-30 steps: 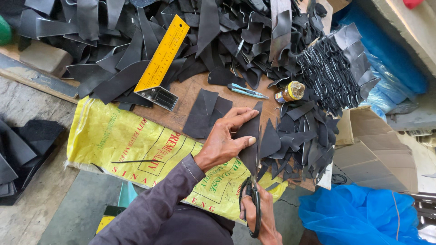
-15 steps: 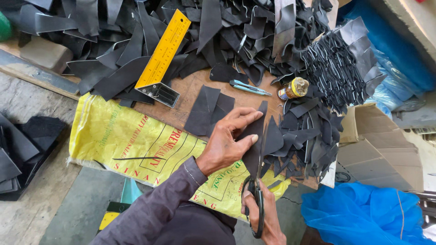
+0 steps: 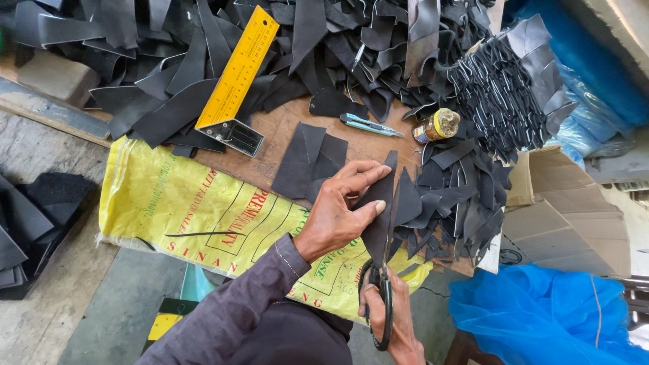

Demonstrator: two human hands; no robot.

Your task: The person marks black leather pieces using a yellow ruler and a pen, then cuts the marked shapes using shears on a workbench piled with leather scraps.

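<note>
Compared with half a second ago, little has shifted: the scissors [image 3: 383,297] sit a touch further up into the black sheet [image 3: 378,216], and the holding thumb has slid closer to the blades.

The left hand [image 3: 338,213] lies flat over the sheet, fingers spread and pressing it to the wooden board [image 3: 378,145], thumb pinching the edge just beside the cut line. The right hand [image 3: 399,324] is closed through the scissor loops near the bottom edge of the view, the blades pointing away from the body and partly into the sheet.

To cut well, it seems wise to keep the sheet taut and flat, hold the thumb clear of the blades, and take long, steady closes instead of short snips, so the edge stays straight.

Beside the sheet rests a stack of cut black squares [image 3: 311,159]; to its right, narrow pointed scraps [image 3: 460,196] are heaped. A yellow square ruler [image 3: 236,74], a small blue knife [image 3: 368,125] and a little jar [image 3: 436,125] with a yellowish top lie further up the board; what the jar holds cannot be told. A yellow woven sack [image 3: 189,209] is spread flat under the work. An open cardboard box [image 3: 568,216] at the right shows nothing inside from this angle.
</note>
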